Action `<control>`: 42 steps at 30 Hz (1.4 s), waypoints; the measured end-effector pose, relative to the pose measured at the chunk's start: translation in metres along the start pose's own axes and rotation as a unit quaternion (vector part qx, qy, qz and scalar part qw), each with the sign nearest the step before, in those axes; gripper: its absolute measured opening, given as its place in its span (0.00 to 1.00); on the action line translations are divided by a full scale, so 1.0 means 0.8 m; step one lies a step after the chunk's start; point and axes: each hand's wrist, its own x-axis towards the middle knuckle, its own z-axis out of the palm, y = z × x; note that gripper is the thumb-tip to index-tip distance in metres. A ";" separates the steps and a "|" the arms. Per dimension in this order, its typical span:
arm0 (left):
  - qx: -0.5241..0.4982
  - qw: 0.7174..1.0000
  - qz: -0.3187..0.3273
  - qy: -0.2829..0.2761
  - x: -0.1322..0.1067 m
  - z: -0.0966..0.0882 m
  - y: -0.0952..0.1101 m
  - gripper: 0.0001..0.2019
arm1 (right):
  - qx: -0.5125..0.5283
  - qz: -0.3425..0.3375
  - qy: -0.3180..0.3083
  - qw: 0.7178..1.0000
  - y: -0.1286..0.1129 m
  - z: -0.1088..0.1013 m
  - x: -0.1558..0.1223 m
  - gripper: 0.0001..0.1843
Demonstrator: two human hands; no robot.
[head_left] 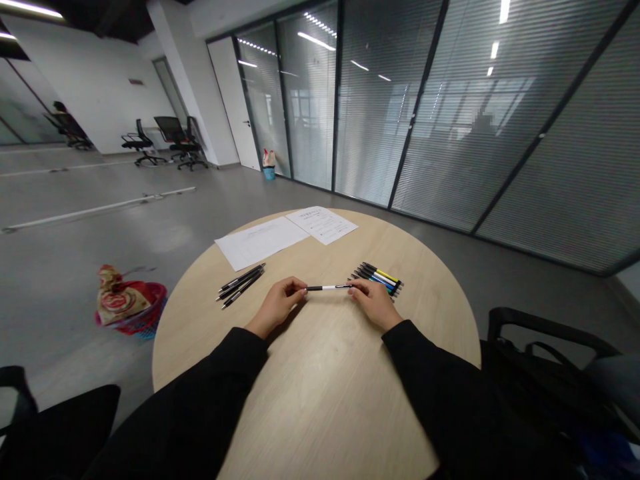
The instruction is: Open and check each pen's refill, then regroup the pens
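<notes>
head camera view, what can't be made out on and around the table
In the head view:
- Held pen: both ends, covered by the fingers of the left hand and right hand.
- Row of pens: exact count, as the right hand partly blocks it.
- Right-hand paper sheet: wording, too small and blurred.
- Lower-left chair: full shape, cut off by the picture's edge.
</notes>
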 end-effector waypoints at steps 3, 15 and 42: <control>0.015 1.000 0.007 0.005 0.001 -0.001 -0.005 0.12 | -0.006 -0.007 0.015 1.000 0.004 0.002 0.000 0.13; 0.033 0.999 0.014 0.018 -0.003 0.001 0.003 0.11 | 0.002 -0.002 0.046 0.999 0.007 0.004 -0.001 0.11; 0.036 0.999 0.024 -0.004 -0.004 0.001 0.001 0.11 | 0.033 0.023 0.051 0.998 0.016 0.008 -0.001 0.11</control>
